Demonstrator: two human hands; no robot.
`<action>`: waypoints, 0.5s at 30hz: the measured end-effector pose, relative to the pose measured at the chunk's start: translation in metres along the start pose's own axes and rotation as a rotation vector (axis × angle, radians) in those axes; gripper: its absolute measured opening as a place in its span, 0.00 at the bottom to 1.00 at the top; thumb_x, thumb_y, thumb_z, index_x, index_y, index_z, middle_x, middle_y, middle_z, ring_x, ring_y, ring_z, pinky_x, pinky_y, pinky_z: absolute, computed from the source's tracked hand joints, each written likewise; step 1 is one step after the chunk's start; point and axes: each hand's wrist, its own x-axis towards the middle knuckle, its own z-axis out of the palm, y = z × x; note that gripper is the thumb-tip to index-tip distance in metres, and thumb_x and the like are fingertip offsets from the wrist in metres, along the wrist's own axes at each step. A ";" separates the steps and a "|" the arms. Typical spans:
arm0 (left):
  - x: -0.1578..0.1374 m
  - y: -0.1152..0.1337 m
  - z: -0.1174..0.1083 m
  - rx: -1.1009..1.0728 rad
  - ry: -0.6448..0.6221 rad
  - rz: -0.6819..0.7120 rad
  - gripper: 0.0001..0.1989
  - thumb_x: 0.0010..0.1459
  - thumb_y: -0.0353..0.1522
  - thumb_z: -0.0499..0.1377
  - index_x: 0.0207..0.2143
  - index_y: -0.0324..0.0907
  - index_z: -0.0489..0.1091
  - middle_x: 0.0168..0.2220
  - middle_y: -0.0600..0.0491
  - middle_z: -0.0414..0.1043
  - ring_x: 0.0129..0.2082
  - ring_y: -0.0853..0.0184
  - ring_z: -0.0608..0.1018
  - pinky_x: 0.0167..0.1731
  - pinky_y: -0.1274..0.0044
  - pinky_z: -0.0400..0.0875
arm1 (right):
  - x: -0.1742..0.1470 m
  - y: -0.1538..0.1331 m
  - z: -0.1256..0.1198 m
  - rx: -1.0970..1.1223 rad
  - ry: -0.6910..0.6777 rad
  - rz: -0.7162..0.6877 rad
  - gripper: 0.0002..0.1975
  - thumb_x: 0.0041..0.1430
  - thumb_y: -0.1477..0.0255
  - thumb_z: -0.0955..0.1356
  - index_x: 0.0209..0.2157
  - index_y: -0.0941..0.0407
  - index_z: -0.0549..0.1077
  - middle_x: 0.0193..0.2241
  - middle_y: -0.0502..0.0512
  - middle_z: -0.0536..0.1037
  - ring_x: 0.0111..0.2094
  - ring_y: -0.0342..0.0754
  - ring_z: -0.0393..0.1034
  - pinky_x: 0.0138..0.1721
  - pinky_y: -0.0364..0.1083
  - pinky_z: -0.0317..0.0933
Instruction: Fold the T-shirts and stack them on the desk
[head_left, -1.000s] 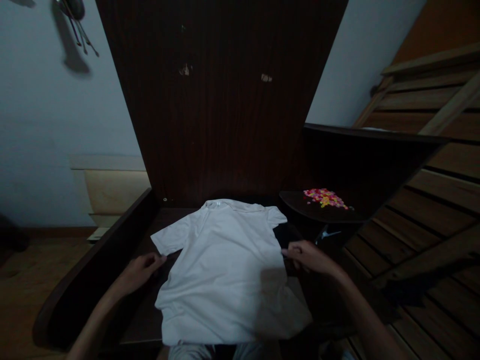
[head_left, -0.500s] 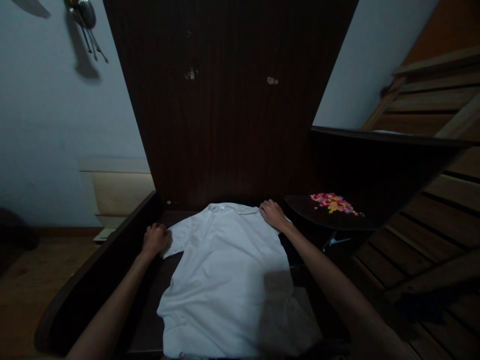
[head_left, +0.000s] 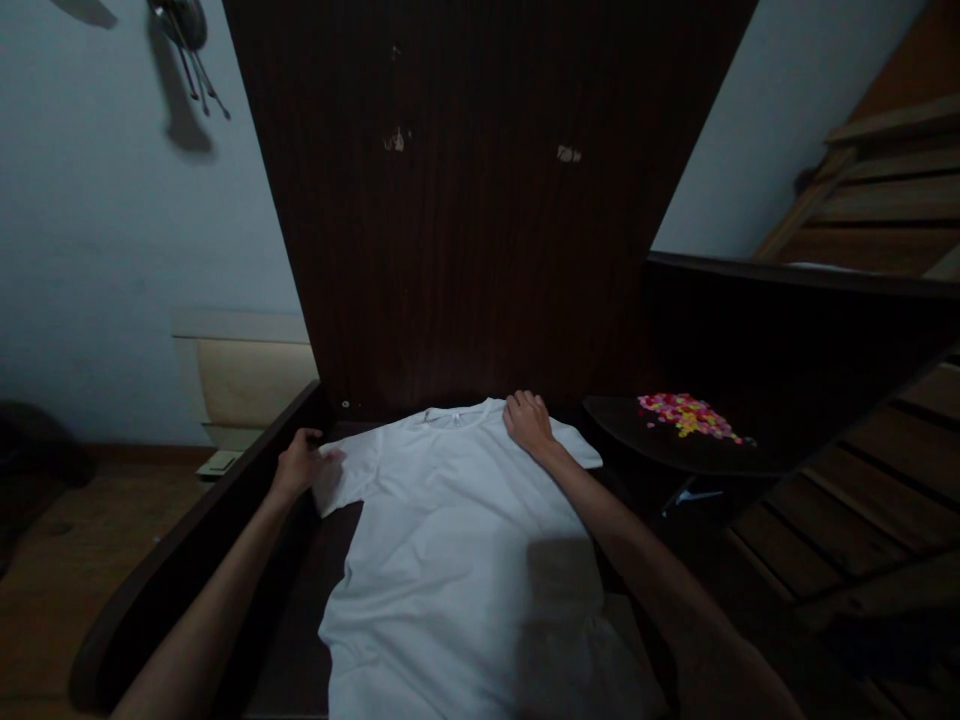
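A white short-sleeved T-shirt [head_left: 442, 560] lies spread flat, collar away from me, on a dark brown wooden surface [head_left: 300, 610]. My left hand [head_left: 301, 464] is at the end of the left-side sleeve, thumb over the cloth and apart from the fingers, which are near the side board. On the right-side shoulder, close to the collar, my right hand [head_left: 528, 422] rests with its palm down and fingers slightly bent. The right-side sleeve sticks out beyond that hand. A shadow covers the lower right of the shirt, and its bottom hem is out of view.
A tall dark panel [head_left: 465, 250] rises behind the shirt. On the left runs a raised side board [head_left: 195, 540]. Small pink and yellow pieces [head_left: 690, 415] lie on a rounded shelf [head_left: 630, 430] at the right. Wooden slats [head_left: 870, 480] stand farther right.
My right hand has slid left along the shoulder towards the collar, and the right-side sleeve now shows. My left hand and its sleeve have shifted slightly outward. The view has turned a little left.
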 end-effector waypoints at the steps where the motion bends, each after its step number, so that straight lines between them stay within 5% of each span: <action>1: 0.002 0.000 -0.001 -0.051 0.002 -0.005 0.21 0.42 0.37 0.66 0.40 0.44 0.67 0.30 0.53 0.74 0.35 0.59 0.79 0.33 0.75 0.70 | -0.001 -0.011 0.000 0.082 -0.006 -0.054 0.11 0.64 0.76 0.61 0.37 0.62 0.75 0.39 0.66 0.76 0.43 0.56 0.65 0.48 0.52 0.57; 8: 0.006 0.034 0.001 -0.485 -0.093 0.019 0.24 0.38 0.30 0.66 0.42 0.42 0.68 0.29 0.57 0.72 0.28 0.67 0.75 0.29 0.77 0.69 | 0.002 -0.107 0.007 0.606 -0.150 -0.186 0.09 0.64 0.73 0.65 0.32 0.57 0.75 0.29 0.52 0.78 0.33 0.45 0.71 0.36 0.43 0.64; 12: -0.003 0.074 0.021 -0.582 -0.223 0.115 0.23 0.38 0.26 0.64 0.41 0.42 0.68 0.31 0.57 0.71 0.26 0.71 0.73 0.25 0.79 0.67 | 0.015 -0.145 0.011 1.263 -0.402 0.198 0.20 0.66 0.60 0.62 0.30 0.60 0.76 0.24 0.56 0.78 0.23 0.42 0.71 0.26 0.43 0.63; 15: -0.012 0.095 0.048 -0.629 -0.338 0.178 0.23 0.39 0.26 0.64 0.41 0.43 0.67 0.34 0.56 0.71 0.22 0.74 0.71 0.22 0.80 0.66 | 0.019 -0.141 0.004 1.418 -0.451 0.364 0.22 0.62 0.52 0.63 0.27 0.56 0.74 0.26 0.58 0.78 0.21 0.43 0.71 0.23 0.43 0.63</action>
